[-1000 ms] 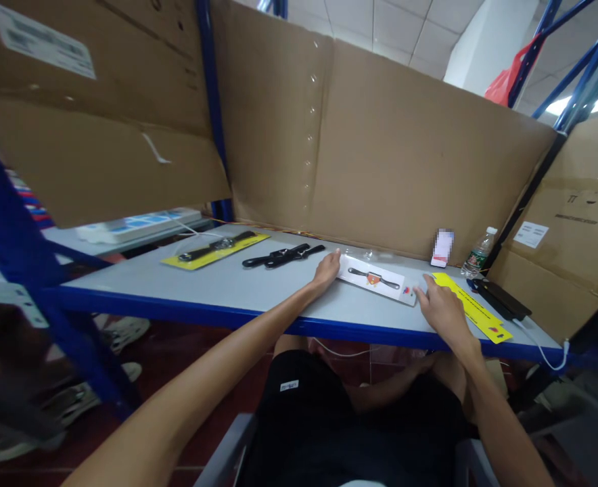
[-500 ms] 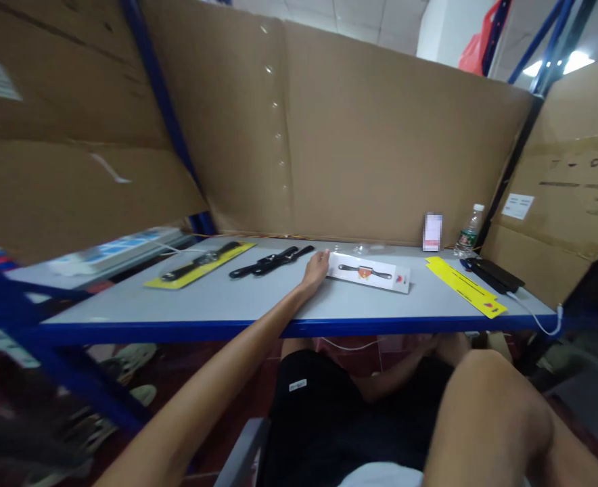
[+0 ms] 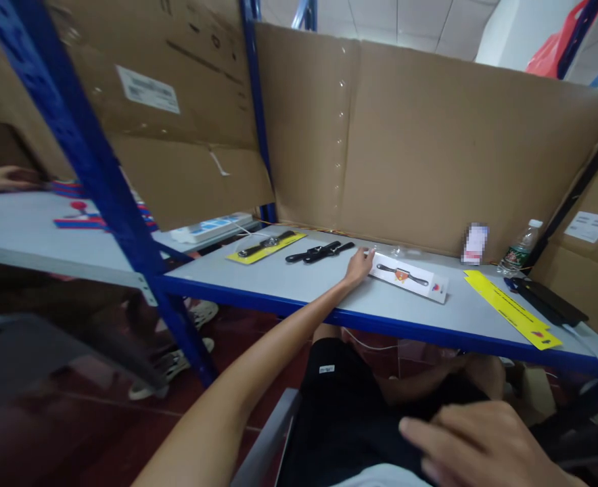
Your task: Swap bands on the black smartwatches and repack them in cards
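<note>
My left hand (image 3: pixel 360 266) is at the table, its fingers closed on the left end of a white printed card pack (image 3: pixel 410 276) with a picture of a spokeshave. The pack lies aslant on the table, and whether it is flat card or a thin box I cannot make out. My right hand (image 3: pixel 486 439) hangs over my lap, slightly blurred, fingers loosely bent and apart, with nothing seen in it. Left of my left hand lie black spokeshaves (image 3: pixel 322 252). Farther left, another spokeshave (image 3: pixel 266 243) rests on a yellow card (image 3: pixel 291 239) under what looks like clear plastic.
A yellow card strip (image 3: pixel 512 308) lies to the right, beside a black device (image 3: pixel 553 301) with a white cable. Behind stand a phone (image 3: pixel 475 245) and a water bottle (image 3: pixel 519 247). Cardboard walls (image 3: pixel 431 149) enclose the table. Another person's hand (image 3: pixel 7 179) shows far left.
The view has swung left, bringing the neighbouring table into sight. My right hand has come into view at lower right. My left hand stays at the white pack's left end.
</note>
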Available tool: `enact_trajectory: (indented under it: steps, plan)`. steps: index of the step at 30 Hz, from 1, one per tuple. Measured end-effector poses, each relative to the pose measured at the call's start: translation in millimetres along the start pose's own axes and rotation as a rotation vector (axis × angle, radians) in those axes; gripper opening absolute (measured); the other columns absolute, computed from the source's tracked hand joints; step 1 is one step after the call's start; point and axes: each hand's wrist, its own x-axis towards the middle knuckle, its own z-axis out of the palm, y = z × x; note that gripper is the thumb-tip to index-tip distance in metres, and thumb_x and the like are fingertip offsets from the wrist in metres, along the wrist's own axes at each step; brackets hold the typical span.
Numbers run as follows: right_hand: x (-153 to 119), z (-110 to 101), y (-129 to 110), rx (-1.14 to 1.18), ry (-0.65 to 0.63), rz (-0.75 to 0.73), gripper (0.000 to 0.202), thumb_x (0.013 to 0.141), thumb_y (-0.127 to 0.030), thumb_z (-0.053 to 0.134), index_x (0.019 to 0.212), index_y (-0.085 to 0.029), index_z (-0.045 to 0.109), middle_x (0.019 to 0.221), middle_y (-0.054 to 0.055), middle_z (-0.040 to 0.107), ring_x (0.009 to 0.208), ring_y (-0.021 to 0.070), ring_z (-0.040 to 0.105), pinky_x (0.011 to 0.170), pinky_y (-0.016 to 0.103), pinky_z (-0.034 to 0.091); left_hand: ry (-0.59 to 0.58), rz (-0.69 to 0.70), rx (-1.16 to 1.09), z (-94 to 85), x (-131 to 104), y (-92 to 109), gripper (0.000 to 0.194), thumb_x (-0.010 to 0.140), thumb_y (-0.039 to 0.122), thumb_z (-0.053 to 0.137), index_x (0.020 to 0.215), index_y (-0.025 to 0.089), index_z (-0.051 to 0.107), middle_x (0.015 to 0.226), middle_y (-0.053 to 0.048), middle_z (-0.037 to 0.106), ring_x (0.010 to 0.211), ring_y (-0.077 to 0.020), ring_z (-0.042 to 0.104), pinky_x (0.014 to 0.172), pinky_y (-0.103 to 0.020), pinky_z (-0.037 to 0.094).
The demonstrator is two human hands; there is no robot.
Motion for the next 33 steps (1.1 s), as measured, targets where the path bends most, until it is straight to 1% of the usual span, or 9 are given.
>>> enact_trajectory:
  steps: [4,6,8,14,20,23,27,30,33]
  plan:
    - [19.4,29.3,31.3,0.025,-0.197,0.278,0.047,0.109,-0.038,0.042,0.074,-0.021,0.069,0.071,0.005,0.070,0.064,0.0162,0.064,0.062,0.029,0.037,-0.105,0.480,0.339,-8.6,-23.0,19.4,0.065,0.093,0.031,0.055,0.155,0.017,0.044,0.156,-0.017,0.051,0.146,-0.0311,0.043,0.121,-0.047,0.030]
    - [20.1,56.7,49.1,0.026,-0.276,0.389,0.049,0.107,-0.036,0.045,0.068,-0.020,0.068,0.069,0.006,0.071,0.064,0.0169,0.065,0.060,0.030,0.032,-0.242,0.657,0.478,-10.2,-30.0,27.1,0.075,0.089,0.032,0.059,0.160,0.020,0.037,0.163,-0.015,0.043,0.153,-0.0319,0.032,0.126,-0.050,0.020]
    - [18.0,79.9,62.9,0.047,-0.297,0.451,0.046,0.105,-0.036,0.050,0.068,-0.019,0.070,0.070,0.006,0.073,0.065,0.0171,0.067,0.060,0.030,0.030,-0.348,0.717,0.579,-11.3,-30.6,32.8,0.075,0.090,0.037,0.059,0.160,0.023,0.037,0.162,-0.014,0.044,0.154,-0.0335,0.031,0.127,-0.054,0.013]
    - [8.4,106.2,74.1,0.117,-0.349,0.407,0.030,0.100,-0.035,0.060,0.083,-0.019,0.079,0.085,0.008,0.080,0.080,0.0193,0.074,0.065,0.027,0.036,-0.480,0.543,0.800,-29.0,-23.5,41.1,0.075,0.087,0.055,0.065,0.152,0.023,0.048,0.140,-0.021,0.059,0.130,-0.0404,0.054,0.111,-0.049,0.036]
    - [6.5,106.0,76.6,0.125,-0.363,0.393,0.028,0.100,-0.035,0.061,0.089,-0.019,0.081,0.091,0.009,0.081,0.086,0.0211,0.075,0.072,0.027,0.042,-0.489,0.269,0.829,-55.0,-51.2,48.4,0.063,0.086,0.051,0.067,0.140,0.022,0.053,0.130,-0.018,0.062,0.106,-0.0360,0.065,0.081,-0.039,0.048]
    - [7.2,101.5,78.2,0.130,-0.357,0.406,0.027,0.100,-0.034,0.062,0.085,-0.019,0.079,0.091,0.009,0.080,0.087,0.0216,0.075,0.073,0.028,0.042,-0.425,0.295,0.925,-56.7,-57.2,59.7,0.054,0.084,0.038,0.071,0.132,0.019,0.055,0.123,-0.018,0.065,0.109,-0.0371,0.064,0.080,-0.039,0.048]
    - [5.9,100.4,80.2,0.146,-0.360,0.439,0.030,0.100,-0.035,0.060,0.081,-0.020,0.077,0.087,0.008,0.079,0.086,0.0219,0.074,0.071,0.028,0.040,-0.403,0.371,1.023,-50.4,-62.5,74.3,0.033,0.090,0.016,0.052,0.122,0.018,0.062,0.116,-0.019,0.068,0.109,-0.0358,0.066,0.082,-0.042,0.048]
    - [2.1,107.1,84.6,0.151,-0.352,0.450,0.030,0.100,-0.034,0.059,0.080,-0.020,0.076,0.087,0.008,0.078,0.089,0.0227,0.072,0.074,0.028,0.041,-0.481,0.425,1.018,-41.2,-71.8,75.5,0.032,0.089,0.015,0.051,0.118,0.019,0.065,0.116,-0.019,0.066,0.104,-0.0335,0.068,0.081,-0.042,0.050]
    - [-1.1,116.5,92.2,0.151,-0.338,0.449,0.031,0.101,-0.034,0.056,0.080,-0.020,0.074,0.092,0.009,0.076,0.094,0.0244,0.070,0.078,0.030,0.042,-0.393,0.469,0.982,-31.3,-79.3,68.0,0.044,0.085,0.017,0.058,0.129,0.020,0.058,0.129,-0.020,0.060,0.107,-0.0323,0.066,0.085,-0.043,0.052]
